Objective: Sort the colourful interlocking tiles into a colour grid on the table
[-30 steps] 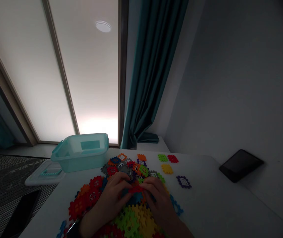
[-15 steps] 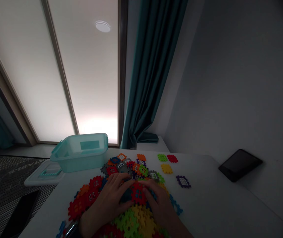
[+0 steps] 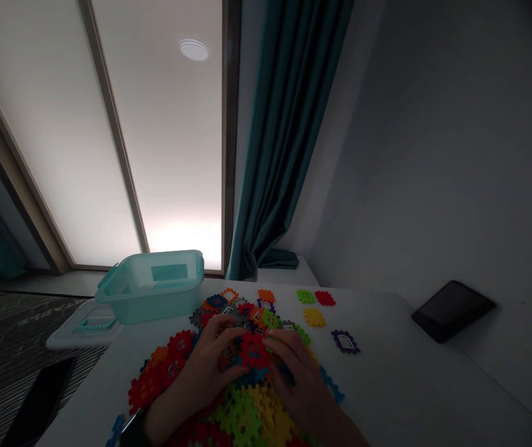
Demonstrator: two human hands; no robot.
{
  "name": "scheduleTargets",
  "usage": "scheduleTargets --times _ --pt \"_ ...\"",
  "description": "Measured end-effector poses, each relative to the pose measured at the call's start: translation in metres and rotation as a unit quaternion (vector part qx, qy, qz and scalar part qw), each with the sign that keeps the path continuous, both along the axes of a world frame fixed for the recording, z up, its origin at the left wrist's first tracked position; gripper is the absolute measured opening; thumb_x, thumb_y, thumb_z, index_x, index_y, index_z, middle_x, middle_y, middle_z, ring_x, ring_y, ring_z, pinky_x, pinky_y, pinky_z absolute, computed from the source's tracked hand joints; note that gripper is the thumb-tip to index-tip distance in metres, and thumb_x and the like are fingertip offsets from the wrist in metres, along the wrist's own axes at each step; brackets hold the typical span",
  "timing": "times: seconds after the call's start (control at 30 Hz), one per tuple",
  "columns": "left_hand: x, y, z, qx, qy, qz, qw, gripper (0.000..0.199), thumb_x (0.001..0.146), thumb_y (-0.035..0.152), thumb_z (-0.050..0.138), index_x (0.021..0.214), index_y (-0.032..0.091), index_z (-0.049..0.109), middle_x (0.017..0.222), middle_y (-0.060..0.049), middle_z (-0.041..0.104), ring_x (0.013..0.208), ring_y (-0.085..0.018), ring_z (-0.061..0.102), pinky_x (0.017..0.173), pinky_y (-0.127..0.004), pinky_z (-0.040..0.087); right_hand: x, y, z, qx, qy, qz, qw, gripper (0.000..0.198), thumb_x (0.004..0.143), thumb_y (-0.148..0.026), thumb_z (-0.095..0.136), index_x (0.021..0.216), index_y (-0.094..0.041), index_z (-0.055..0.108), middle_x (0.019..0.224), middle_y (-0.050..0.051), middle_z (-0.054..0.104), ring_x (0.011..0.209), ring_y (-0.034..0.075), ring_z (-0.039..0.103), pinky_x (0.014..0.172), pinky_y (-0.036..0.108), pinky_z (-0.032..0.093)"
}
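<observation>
A red interlocking plastic tile (image 3: 253, 351) with cut-outs stands between my two hands above the pile. My left hand (image 3: 214, 357) curves round its left side, fingertips near the top edge and thumb at the lower left corner. On the other side, my right hand (image 3: 296, 369) has its fingertips at the tile's upper right edge, the thumb lower down. Blue pieces show just below the red tile; whether they are joined to it I cannot tell. Under my wrists lie green tiles (image 3: 242, 416) and yellow tiles (image 3: 272, 416), with more red tiles (image 3: 154, 382) to the left.
Loose tiles lie toward the back right, among them a yellow tile (image 3: 314, 317) and a purple window tile (image 3: 345, 341). A teal plastic bin (image 3: 154, 307) stands at the back left beside its lid (image 3: 77, 332). A dark tablet-like device (image 3: 453, 310) is by the right wall.
The red tile has shifted slightly left and away from me. My right fingers have moved toward its upper edge, and my left fingers have drawn back a little to the left.
</observation>
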State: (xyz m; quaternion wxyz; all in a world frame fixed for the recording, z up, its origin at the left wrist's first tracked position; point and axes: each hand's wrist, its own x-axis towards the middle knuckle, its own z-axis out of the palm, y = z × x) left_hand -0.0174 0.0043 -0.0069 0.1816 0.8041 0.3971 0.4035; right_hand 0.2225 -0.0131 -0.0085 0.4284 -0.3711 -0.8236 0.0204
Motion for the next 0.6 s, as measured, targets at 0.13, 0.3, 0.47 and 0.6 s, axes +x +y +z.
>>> scheduleTargets --times 0.13,0.3,0.47,0.6 --pt "0.002 -0.001 0.005 -0.036 -0.029 -0.015 0.999 0.043 0.087 0.03 0.078 0.126 0.032 0.062 0.134 -0.009 0.051 0.125 -0.031 0.054 0.105 -0.046 0.05 0.002 0.0 0.001 0.039 -0.038 -0.001 0.999 0.038 0.096 -0.012 0.052 0.13 -0.026 0.058 0.126 0.012 0.067 0.121 0.027 0.063 0.1 0.046 0.058" --pt "0.002 -0.005 0.014 -0.111 -0.058 -0.037 0.991 0.04 0.084 0.036 0.079 0.12 0.029 0.064 0.131 -0.008 0.053 0.124 -0.03 0.054 0.106 -0.044 0.047 0.006 0.002 -0.004 0.061 -0.039 0.005 0.997 0.026 0.1 -0.016 0.055 0.121 -0.028 0.063 0.122 0.01 0.068 0.117 0.026 0.064 0.096 0.044 0.058" --pt "0.004 -0.005 0.02 -0.176 -0.064 -0.081 0.979 0.016 0.092 0.039 0.066 0.096 0.024 0.071 0.115 -0.006 0.059 0.112 -0.026 0.059 0.103 -0.039 0.046 0.002 0.001 -0.005 0.005 0.023 0.032 0.999 0.016 0.104 -0.023 0.051 0.107 -0.027 0.066 0.108 0.007 0.071 0.104 0.023 0.067 0.09 0.038 0.057" --pt "0.005 -0.004 0.019 -0.183 -0.076 -0.082 0.977 0.026 0.095 0.041 0.06 0.08 0.022 0.069 0.111 -0.007 0.061 0.105 -0.024 0.06 0.099 -0.037 0.047 -0.006 0.0 -0.003 -0.131 0.109 0.019 0.985 0.023 0.103 -0.037 0.051 0.093 -0.024 0.068 0.088 0.004 0.071 0.083 0.02 0.068 0.075 0.032 0.057"
